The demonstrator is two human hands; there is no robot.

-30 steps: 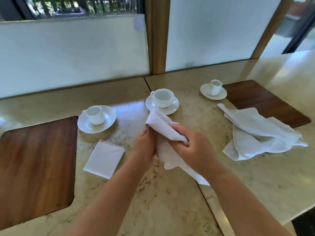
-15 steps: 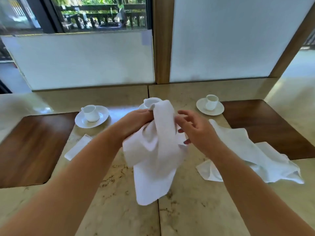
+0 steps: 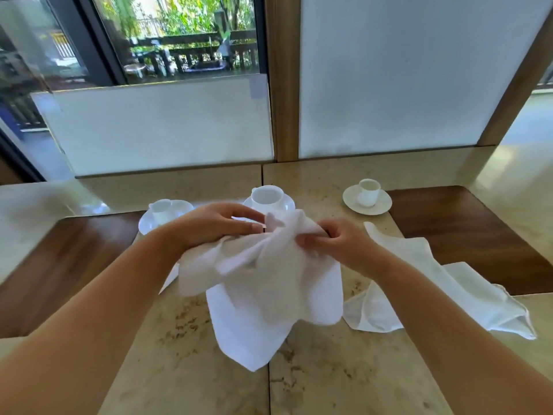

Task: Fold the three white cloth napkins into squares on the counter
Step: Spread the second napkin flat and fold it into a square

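Your left hand (image 3: 215, 226) curls its fingers (image 3: 248, 226) over the top edge of the rumpled white cloth napkin (image 3: 263, 283), which hangs below them above the beige marble counter (image 3: 344, 372). Your right hand (image 3: 341, 244) pinches the same edge just right of those fingers. Right of that hand, a second loose white cloth napkin (image 3: 449, 292) lies crumpled on the counter.

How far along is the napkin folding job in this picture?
Done: nothing visibly; a white sliver behind the left arm might be a folded napkin. In hand: both hands hold a bunched white cloth napkin. Left: a crumpled white napkin on the marble counter.
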